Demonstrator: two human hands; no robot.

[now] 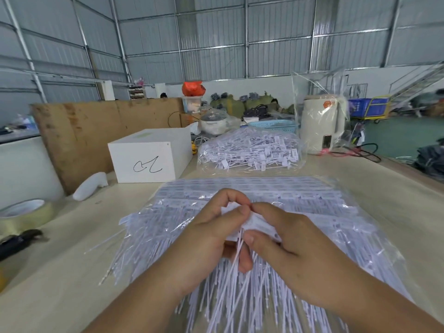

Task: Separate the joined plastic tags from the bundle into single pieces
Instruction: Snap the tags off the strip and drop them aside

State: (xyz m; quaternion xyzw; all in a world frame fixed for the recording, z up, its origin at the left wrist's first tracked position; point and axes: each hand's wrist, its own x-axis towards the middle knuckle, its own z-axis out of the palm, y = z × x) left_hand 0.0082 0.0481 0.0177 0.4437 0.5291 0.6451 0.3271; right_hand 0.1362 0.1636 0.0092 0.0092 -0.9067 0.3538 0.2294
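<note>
White tags [249,224], a small joined bunch, pinched between both hands over the big bundle [300,212] on the desk [60,272]. Left hand [211,236] and right hand [286,241] fingers curled tight round it. Second bag [249,150] sits behind, so two piles.

Left hand [206,236] and right hand [286,239] pinch a strip of joined white tags [249,222] above the bundle [312,212] on the counter [72,272]. Beyond lie a bag of single tags [249,150] and a white box [149,159].
</note>
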